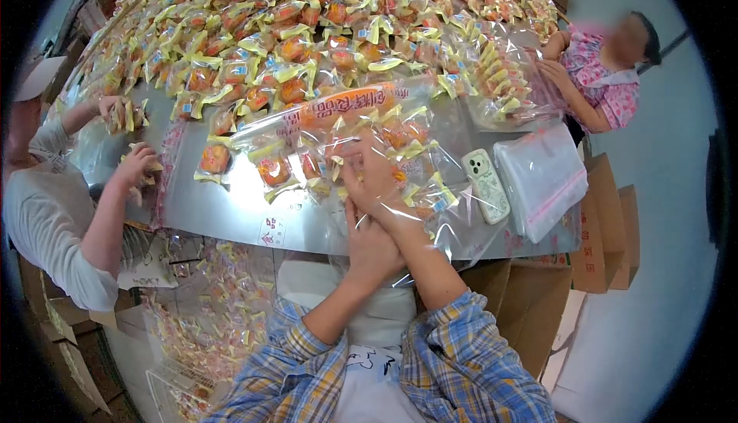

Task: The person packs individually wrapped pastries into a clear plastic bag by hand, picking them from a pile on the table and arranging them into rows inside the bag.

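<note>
The right hand's grip (369, 177) has its fingers partly curled over wrapped pieces (274, 169) at the clear printed bag (347, 108); whether they close on one cannot be told. The left hand (370, 242) is crossed under the right wrist; its fingertips are too obscured to confirm a hold, though the placement would suit steadying the film. The bag lies on the worktop (207, 211) near the wearer, pieces under or within it. Just right, a phone (487, 186) lies beside stacked clear bags (542, 181), presumably kept within reach. Beyond, a heap (307, 11) covers the far side, apparently as common supply between two co-workers.
</note>
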The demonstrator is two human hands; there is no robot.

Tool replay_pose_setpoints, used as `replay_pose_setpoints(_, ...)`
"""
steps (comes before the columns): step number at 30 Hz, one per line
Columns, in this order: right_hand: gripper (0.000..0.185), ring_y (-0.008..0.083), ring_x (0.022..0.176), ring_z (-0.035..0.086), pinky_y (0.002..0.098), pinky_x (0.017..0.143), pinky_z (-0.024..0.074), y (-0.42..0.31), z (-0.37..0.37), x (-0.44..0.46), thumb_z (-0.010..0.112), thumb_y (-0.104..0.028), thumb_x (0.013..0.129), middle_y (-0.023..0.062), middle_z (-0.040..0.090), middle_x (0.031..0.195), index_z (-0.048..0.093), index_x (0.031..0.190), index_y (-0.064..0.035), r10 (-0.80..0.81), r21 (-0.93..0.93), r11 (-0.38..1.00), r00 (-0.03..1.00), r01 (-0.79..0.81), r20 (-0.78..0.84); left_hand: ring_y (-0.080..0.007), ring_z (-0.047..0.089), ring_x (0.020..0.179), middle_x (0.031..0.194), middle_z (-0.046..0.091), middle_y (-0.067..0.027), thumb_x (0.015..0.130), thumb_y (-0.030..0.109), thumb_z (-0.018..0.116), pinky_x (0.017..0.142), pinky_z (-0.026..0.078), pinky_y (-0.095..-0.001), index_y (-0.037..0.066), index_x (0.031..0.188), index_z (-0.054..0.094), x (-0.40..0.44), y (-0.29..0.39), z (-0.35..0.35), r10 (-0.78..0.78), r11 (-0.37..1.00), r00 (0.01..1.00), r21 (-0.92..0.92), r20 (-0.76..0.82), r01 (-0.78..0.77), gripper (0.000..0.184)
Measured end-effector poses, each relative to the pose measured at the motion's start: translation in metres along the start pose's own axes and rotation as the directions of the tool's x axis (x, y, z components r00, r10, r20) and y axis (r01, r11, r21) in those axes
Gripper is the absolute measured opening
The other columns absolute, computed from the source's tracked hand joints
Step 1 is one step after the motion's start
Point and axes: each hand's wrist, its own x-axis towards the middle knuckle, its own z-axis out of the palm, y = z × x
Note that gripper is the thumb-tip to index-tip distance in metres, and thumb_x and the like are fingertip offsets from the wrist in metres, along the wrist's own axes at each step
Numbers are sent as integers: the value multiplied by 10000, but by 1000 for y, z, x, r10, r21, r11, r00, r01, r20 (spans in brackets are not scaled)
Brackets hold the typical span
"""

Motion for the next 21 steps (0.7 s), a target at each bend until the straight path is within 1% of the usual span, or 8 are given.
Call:
replay_pose_setpoints(5,303,342,1126,615,398,976,489,-2,-3,-1,689,-64,884,180,599,1212,641,1183,-67,-87,-46,995,994,90,68,-436,502,1366,1350,642,-205,868,517,661,1221,102,-678,27,1372,628,0,-3,6,69,997,985,54,-155,-62,704)
replay_pose_setpoints(9,549,355,1205,571,452,1050,453,-2,-6,-2,794,-171,821,176,574,1316,669,1355,-199,-277,-175,931,932,320,232,-443,549,1287,1321,654,-217,844,519,681,1169,249,-637,11,1340,645,-1,1,0,-1,999,1000,52,-29,3,710)
replay_pose_setpoints(11,631,366,1237,546,465,1073,432,-13,-11,0,828,-221,788,184,547,1377,657,1395,-260,-193,-150,957,931,249,311,-445,565,1255,1319,653,-226,835,540,680,1130,316,-607,12,1332,650,-1,1,1,-93,996,987,29,128,90,726)
replay_pose_setpoints(13,687,380,1270,503,471,1108,393,-17,-14,1,853,-251,756,194,508,1427,652,1413,-266,-126,-123,976,924,181,360,-446,563,1255,1322,649,-233,832,565,670,1099,346,-587,22,1345,643,2,4,-2,-46,995,997,91,55,41,747)
replay_pose_setpoints(14,687,388,1275,492,476,1112,385,-11,-10,1,854,-249,752,196,505,1417,653,1409,-265,-174,-157,957,917,243,359,-447,562,1255,1323,647,-237,831,577,666,1083,361,-577,27,1352,640,3,6,-3,-21,992,1000,123,19,18,758)
replay_pose_setpoints(16,688,403,1286,469,485,1119,367,-2,-2,8,856,-246,745,201,501,1398,656,1403,-263,-270,-221,905,892,364,363,-451,535,1288,1356,622,-245,839,619,640,1135,315,-605,36,1406,598,3,6,-2,-6,988,1000,154,-26,10,815)
replay_pose_setpoints(20,542,379,1243,481,510,1073,401,-5,8,14,876,-299,720,141,501,1300,716,1237,-289,-248,-311,890,925,335,287,-445,492,1348,1407,590,-237,852,632,624,1192,224,-634,39,1437,571,2,-2,5,10,986,995,165,-96,6,835)
replay_pose_setpoints(21,459,370,1227,498,505,1050,403,-7,8,14,864,-306,751,145,527,1303,726,1183,-235,-194,-269,922,933,279,303,-441,482,1363,1421,583,-232,857,635,618,1207,194,-643,41,1441,569,2,-3,6,-3,989,996,146,-86,16,834)
